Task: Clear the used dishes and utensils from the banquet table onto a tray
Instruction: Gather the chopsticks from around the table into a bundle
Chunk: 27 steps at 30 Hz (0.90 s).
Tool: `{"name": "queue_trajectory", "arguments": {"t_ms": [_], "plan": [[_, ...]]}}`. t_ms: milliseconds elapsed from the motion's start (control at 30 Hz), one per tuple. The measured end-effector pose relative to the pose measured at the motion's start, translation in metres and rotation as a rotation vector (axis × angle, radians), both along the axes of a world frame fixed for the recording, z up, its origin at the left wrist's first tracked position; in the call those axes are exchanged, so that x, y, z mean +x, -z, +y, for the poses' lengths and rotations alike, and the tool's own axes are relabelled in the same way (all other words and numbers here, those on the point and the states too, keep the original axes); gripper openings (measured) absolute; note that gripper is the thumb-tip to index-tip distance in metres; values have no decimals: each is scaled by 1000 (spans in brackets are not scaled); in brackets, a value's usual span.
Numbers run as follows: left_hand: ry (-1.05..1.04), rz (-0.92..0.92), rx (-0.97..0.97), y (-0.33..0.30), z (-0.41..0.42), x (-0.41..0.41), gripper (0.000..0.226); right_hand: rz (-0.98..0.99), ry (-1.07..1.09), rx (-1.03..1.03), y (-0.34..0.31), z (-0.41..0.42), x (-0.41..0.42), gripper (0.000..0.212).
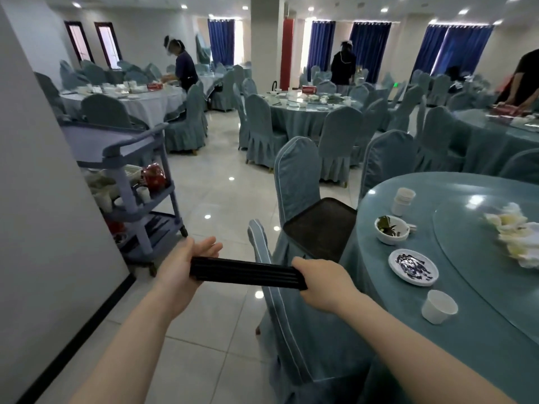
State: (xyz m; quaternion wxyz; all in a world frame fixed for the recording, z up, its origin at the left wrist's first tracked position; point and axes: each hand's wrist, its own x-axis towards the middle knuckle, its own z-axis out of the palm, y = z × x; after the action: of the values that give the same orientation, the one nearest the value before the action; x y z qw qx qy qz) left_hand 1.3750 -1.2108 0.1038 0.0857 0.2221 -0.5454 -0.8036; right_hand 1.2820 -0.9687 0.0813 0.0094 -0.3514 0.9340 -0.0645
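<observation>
I hold a bundle of black chopsticks (248, 272) level in front of me, above the floor. My right hand (319, 282) grips one end of the bundle. My left hand (186, 258) lies flat with straight fingers against the other end. A dark tray (319, 225) rests on a chair seat beside the round banquet table (466, 330). On the table stand a white bowl with green scraps (391, 229), a small stained plate (413, 266), a white cup (439, 306), stacked white cups (402, 200) and crumpled napkins (516, 237).
A blue-grey service cart (128, 182) with dishes on its lower shelves stands left, by a white wall (38, 185). Covered chairs (297, 176) ring the table; one chair back (262, 249) is just under my hands. Other people work at far tables. Tiled floor lies between.
</observation>
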Motion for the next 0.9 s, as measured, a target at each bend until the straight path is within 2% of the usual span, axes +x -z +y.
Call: {"name": "queue_trajectory", "arguments": {"t_ms": [133, 233, 567, 700, 900], "plan": [[31, -54, -184, 3, -39, -49, 52, 22, -6, 11, 4, -48, -59, 22], [45, -44, -221, 2, -73, -100, 56, -1, 12, 0, 3, -83, -112, 21], [120, 48, 31, 25, -186, -258, 62, -88, 118, -70, 19, -173, -250, 14], [183, 37, -16, 36, -233, -331, 56, -85, 254, -105, 30, -202, -298, 16], [382, 39, -14, 25, -279, -443, 43, -152, 615, -193, 42, -219, -345, 14]]}}
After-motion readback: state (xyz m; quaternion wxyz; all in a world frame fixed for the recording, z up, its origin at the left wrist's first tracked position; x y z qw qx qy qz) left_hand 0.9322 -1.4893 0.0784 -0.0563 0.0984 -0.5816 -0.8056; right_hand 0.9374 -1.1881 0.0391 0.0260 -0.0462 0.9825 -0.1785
